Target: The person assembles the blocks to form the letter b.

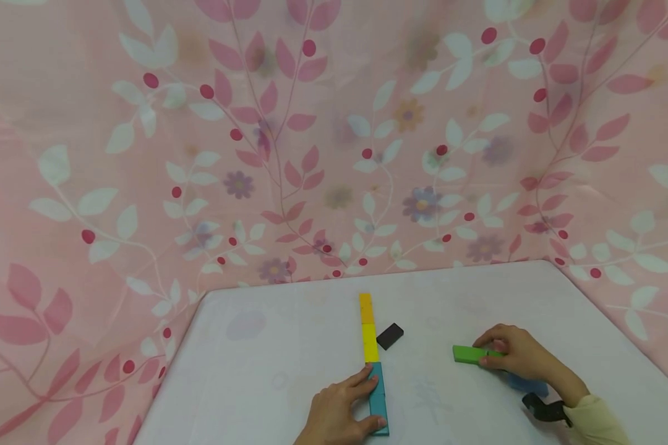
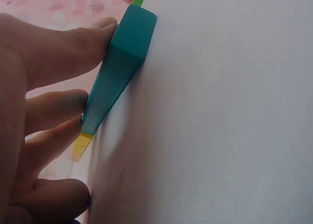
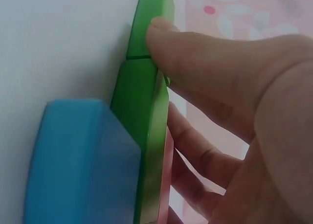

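My left hand [image 1: 339,405] rests its thumb and fingertips on two teal blocks [image 1: 378,395] laid end to end. A yellow block [image 1: 370,343] and an orange-yellow block [image 1: 365,308] continue that row away from me. Farther right, my right hand [image 1: 514,352] pinches a green block [image 1: 467,355] between thumb and fingers. A second green block [image 3: 137,94] adjoins its end under that hand, with a blue block [image 3: 73,155] beside it. Behind the second green block, a strip of a pink block [image 3: 167,170] shows, mostly hidden.
A black block [image 1: 390,336] lies slantwise just right of the yellow one. All of it is on a white-covered table [image 1: 245,358]. A pink floral cloth [image 1: 312,154] hangs behind and along the sides. A black strap [image 1: 545,409] circles the right wrist.
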`<state>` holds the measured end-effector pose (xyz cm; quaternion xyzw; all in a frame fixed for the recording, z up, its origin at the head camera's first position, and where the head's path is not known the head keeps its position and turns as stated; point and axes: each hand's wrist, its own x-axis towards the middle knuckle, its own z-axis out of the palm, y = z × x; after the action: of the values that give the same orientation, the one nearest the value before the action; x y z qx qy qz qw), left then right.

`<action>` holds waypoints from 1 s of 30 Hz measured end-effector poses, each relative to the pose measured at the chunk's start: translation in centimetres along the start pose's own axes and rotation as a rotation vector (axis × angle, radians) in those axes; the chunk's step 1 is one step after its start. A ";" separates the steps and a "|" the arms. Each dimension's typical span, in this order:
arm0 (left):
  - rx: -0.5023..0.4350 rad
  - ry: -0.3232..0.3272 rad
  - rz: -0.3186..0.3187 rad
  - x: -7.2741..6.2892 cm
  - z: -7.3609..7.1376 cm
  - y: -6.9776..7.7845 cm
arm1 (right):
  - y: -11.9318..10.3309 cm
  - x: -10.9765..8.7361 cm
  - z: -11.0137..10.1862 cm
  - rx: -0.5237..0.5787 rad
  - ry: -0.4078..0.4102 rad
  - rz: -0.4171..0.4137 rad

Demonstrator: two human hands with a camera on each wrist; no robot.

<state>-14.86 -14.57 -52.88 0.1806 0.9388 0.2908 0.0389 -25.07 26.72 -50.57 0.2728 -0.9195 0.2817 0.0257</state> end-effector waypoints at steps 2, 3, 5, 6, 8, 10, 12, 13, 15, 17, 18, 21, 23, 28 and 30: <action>0.007 0.000 -0.002 0.0 0.0 0.0 | -0.1 0.1 0.0 -0.004 -0.005 -0.004; 0.009 0.001 -0.003 0.0 0.0 0.0 | -0.2 0.2 0.1 -0.001 -0.006 -0.010; 0.015 0.001 -0.006 -0.1 0.0 0.0 | -0.4 0.3 0.1 0.001 -0.004 -0.024; 0.014 0.001 -0.007 -0.1 0.0 0.0 | -0.5 0.4 0.2 0.000 -0.002 -0.033; 0.012 0.002 -0.006 -0.1 0.0 0.0 | -0.8 0.6 0.3 0.006 0.004 -0.038; 0.010 0.004 0.000 -0.1 0.0 0.1 | -1.1 0.8 0.5 0.012 0.008 -0.038; 0.006 0.007 0.009 -0.2 0.0 0.1 | -1.3 1.1 0.7 0.011 0.013 -0.043; 0.005 0.009 0.013 -0.2 0.0 0.1 | -1.5 1.3 0.8 0.011 0.012 -0.043; 0.000 0.007 0.015 -0.1 0.0 0.1 | -1.7 1.5 1.0 0.010 0.009 -0.047; -0.005 0.001 0.008 -0.1 0.0 0.1 | -2.0 1.9 1.2 0.002 0.009 -0.059; -0.007 -0.003 0.001 -0.1 0.0 0.0 | -2.1 2.0 1.3 -0.005 0.010 -0.063; -0.013 -0.014 -0.016 -0.1 0.0 0.1 | -2.4 2.5 1.7 -0.025 0.022 -0.066; -0.010 -0.015 -0.019 -0.1 0.0 0.1 | -2.6 2.8 2.0 -0.035 0.029 -0.054; -0.002 -0.013 -0.016 -0.1 0.0 0.1 | -3.3 3.9 2.9 -0.033 0.049 0.009; -0.005 -0.014 -0.015 -0.1 0.0 0.1 | -3.7 4.3 3.2 -0.029 0.055 0.024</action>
<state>-14.78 -14.55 -52.80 0.1755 0.9391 0.2914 0.0483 -26.45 20.37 -50.57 0.2536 -0.9256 0.2761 0.0518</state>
